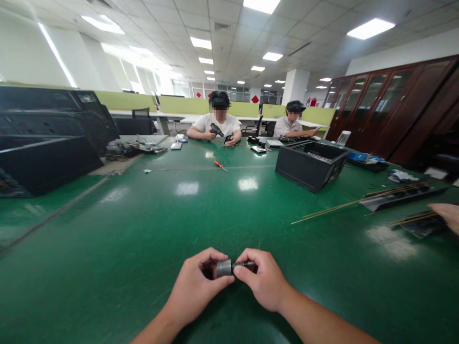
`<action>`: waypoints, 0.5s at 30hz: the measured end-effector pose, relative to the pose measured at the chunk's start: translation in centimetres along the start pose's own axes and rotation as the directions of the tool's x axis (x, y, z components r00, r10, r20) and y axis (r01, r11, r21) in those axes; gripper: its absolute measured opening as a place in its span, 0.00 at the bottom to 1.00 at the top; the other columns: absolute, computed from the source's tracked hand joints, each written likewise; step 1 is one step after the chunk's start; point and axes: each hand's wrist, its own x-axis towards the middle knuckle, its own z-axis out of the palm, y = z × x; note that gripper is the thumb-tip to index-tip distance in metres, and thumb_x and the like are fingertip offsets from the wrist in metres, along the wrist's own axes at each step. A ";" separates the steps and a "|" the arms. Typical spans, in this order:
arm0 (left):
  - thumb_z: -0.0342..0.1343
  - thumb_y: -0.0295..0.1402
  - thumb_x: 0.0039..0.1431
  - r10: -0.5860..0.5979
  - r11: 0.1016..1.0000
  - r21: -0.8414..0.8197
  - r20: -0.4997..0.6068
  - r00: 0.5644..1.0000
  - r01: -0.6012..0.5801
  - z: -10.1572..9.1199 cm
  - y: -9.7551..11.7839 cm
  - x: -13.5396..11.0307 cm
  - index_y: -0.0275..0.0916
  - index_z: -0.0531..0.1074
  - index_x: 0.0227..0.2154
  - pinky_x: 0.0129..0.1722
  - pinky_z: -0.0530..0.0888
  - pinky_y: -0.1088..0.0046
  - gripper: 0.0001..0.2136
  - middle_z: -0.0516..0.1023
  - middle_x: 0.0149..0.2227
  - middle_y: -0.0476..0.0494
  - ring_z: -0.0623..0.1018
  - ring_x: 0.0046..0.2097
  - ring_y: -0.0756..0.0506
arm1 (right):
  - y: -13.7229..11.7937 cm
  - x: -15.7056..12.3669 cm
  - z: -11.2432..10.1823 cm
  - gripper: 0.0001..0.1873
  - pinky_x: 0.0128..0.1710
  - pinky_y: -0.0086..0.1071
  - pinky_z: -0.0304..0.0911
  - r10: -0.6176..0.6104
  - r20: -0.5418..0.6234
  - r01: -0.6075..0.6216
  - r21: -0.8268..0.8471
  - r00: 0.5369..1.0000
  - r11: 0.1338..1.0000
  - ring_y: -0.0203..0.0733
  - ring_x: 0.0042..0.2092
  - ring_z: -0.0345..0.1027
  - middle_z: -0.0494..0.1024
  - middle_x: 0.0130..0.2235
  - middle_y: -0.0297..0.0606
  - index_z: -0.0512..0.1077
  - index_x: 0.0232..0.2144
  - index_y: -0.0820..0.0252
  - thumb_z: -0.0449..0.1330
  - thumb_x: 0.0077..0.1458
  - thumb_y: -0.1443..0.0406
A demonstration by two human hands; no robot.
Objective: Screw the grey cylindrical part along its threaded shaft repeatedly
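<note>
My left hand [195, 284] is closed around a small grey metal cylinder [224, 268], held just above the green table [143, 224] near its front edge. My right hand [263, 282] pinches a thin dark shaft [245, 263] that sticks out of the cylinder's right end. The two hands meet at the part, thumbs on top. Most of the cylinder's left side is hidden by my fingers.
A black open case [310, 165] sits at the right middle, an orange screwdriver [220, 165] lies further back, and black computer housings [46, 138] stand at left. Thin rods and dark panels [398, 197] lie at right beside another person's hand [446, 215]. Two people sit at the far end.
</note>
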 end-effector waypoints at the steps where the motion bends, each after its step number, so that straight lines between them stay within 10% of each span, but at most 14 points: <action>1: 0.68 0.36 0.44 -0.001 1.000 -0.003 -0.002 1.000 0.001 0.0 0.0 0.0 0.38 0.75 0.32 0.35 0.71 0.70 0.13 0.79 0.30 0.47 0.77 0.34 0.44 | 0.0 0.0 0.0 0.04 0.29 0.27 0.54 -0.001 -0.001 0.001 0.001 1.000 1.000 0.34 0.28 0.63 0.71 0.25 0.30 0.73 0.26 0.61 0.61 0.52 0.67; 15: 0.68 0.36 0.44 0.012 1.000 -0.014 -0.016 1.000 -0.012 -0.1 -0.5 0.0 0.38 0.75 0.34 0.35 0.71 0.71 0.14 0.80 0.31 0.47 0.77 0.34 0.44 | 0.1 -0.1 -0.1 0.05 0.29 0.27 0.54 -0.017 0.002 0.017 0.007 1.000 1.000 0.35 0.28 0.62 0.70 0.25 0.30 0.73 0.27 0.61 0.61 0.53 0.65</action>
